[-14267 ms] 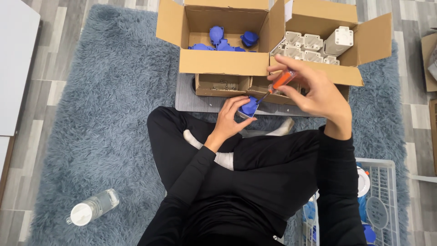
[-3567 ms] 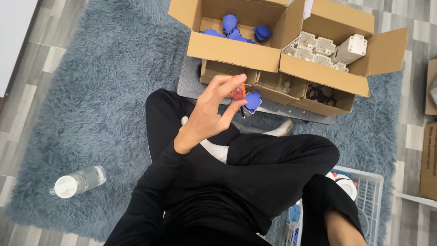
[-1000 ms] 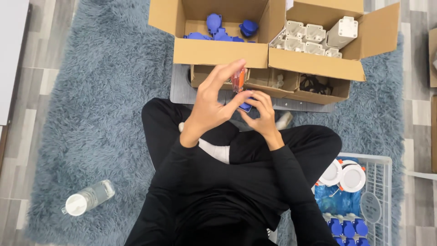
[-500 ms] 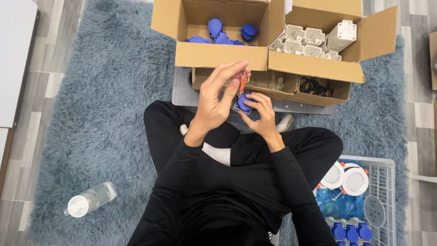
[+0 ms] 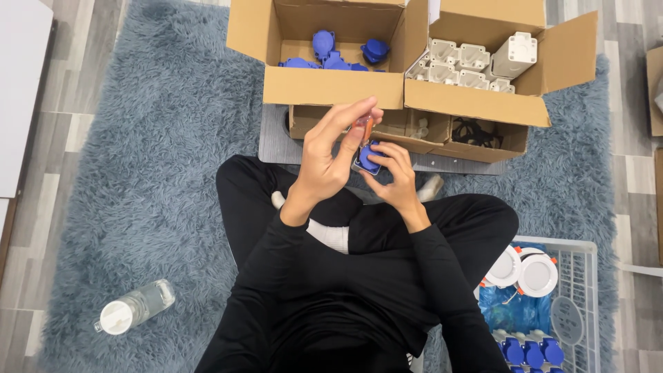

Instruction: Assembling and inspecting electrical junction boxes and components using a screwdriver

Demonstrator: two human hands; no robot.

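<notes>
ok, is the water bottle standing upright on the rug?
No. The water bottle lies on its side on the blue-grey rug, cap end pointing toward the lower left.

The person wears a plain black long-sleeved top, its sleeves point(image 5: 276, 249) snug and reaching the wrists, with black trousers point(image 5: 476, 217) of the same dull cloth. White socks point(image 5: 330, 235) show at the ankles. Both hands point(image 5: 324, 162) are bare, with no rings or watch visible
</notes>
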